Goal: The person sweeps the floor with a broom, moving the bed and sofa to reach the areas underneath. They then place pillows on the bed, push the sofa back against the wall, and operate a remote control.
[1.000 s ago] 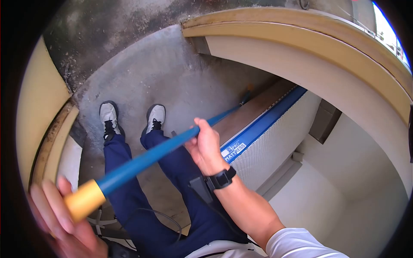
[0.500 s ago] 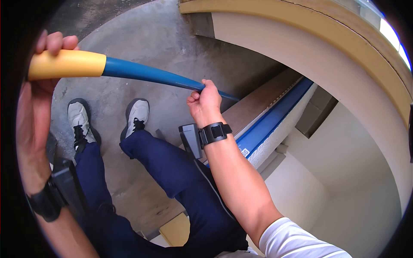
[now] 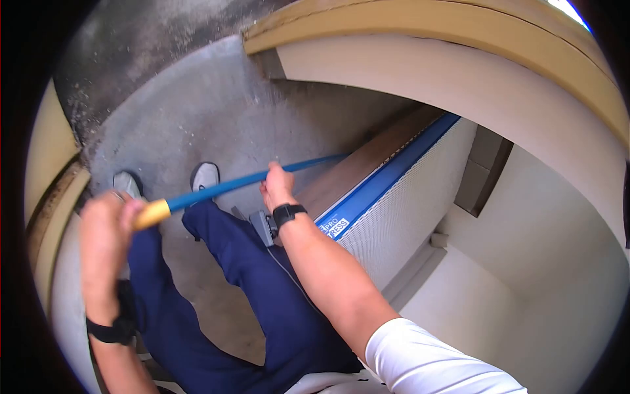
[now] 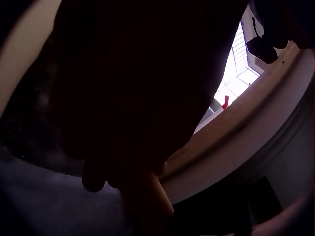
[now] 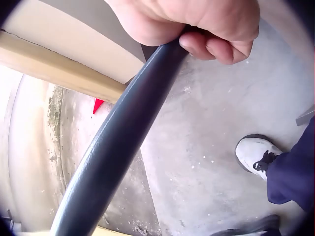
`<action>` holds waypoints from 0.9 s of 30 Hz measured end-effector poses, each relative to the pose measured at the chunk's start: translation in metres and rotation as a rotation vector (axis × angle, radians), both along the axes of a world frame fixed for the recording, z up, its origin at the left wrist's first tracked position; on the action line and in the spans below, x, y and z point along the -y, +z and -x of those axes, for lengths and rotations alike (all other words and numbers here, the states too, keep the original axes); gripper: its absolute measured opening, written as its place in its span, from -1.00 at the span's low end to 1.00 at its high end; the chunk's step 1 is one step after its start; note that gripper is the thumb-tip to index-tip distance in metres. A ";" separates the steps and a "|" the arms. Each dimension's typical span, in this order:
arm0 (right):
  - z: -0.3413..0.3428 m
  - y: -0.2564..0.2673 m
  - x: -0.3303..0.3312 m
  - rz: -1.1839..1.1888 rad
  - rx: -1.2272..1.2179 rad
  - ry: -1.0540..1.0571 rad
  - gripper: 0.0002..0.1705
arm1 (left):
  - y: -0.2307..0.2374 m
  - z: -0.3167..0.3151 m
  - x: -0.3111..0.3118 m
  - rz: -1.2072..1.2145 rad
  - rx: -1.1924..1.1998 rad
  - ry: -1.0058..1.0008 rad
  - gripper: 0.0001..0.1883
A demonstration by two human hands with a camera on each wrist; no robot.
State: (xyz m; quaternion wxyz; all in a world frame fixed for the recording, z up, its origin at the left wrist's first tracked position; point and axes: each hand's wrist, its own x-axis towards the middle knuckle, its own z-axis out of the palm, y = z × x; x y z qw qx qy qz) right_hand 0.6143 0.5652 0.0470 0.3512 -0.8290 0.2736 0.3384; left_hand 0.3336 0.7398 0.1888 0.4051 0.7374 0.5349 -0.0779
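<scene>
A long blue pole (image 3: 230, 187) with a yellow end grip (image 3: 152, 214) slants across in front of the legs in the head view. My left hand (image 3: 108, 223), blurred, grips the yellow end. In the left wrist view the same hand (image 4: 128, 108) is a dark silhouette over the grip. Farther along, my right hand (image 3: 279, 184) holds the blue part, and its curled fingers show round the pole (image 5: 123, 128) in the right wrist view. The pole's far end passes behind a brown board (image 3: 367, 154) and is hidden.
Beside the board, a blue-edged mattress box (image 3: 394, 177) with printed lettering stands at my right. A curved tan-topped wall (image 3: 420, 52) arches beyond it, and another tan ledge (image 3: 62, 217) lies at the left. My shoes (image 3: 205, 176) stand on the concrete floor (image 3: 177, 138).
My left hand swung up with the yellow end, then came back down and inward to the left leg. The pole's tilt changed with it, while my right hand stayed round its middle.
</scene>
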 end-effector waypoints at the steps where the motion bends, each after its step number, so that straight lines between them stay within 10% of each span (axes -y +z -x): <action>1: -0.002 0.001 0.012 -0.020 0.023 0.040 -0.77 | 0.006 0.003 0.020 -0.139 -0.051 -0.175 -0.70; 9: 0.007 -0.027 0.093 0.101 0.270 0.403 -0.37 | 0.056 0.016 0.103 -0.035 -0.119 -0.532 -0.61; 15: 0.020 0.092 0.067 0.163 0.201 0.386 -0.41 | 0.103 0.021 0.152 0.150 -0.196 -0.438 -0.51; 20: -0.008 0.131 0.069 -0.104 0.172 0.235 -0.54 | 0.192 -0.053 0.177 0.149 -0.218 -0.301 -0.51; 27: -0.114 0.191 0.050 -0.700 -0.075 -0.231 -0.81 | 0.185 -0.179 0.180 0.155 -0.205 -0.308 -0.52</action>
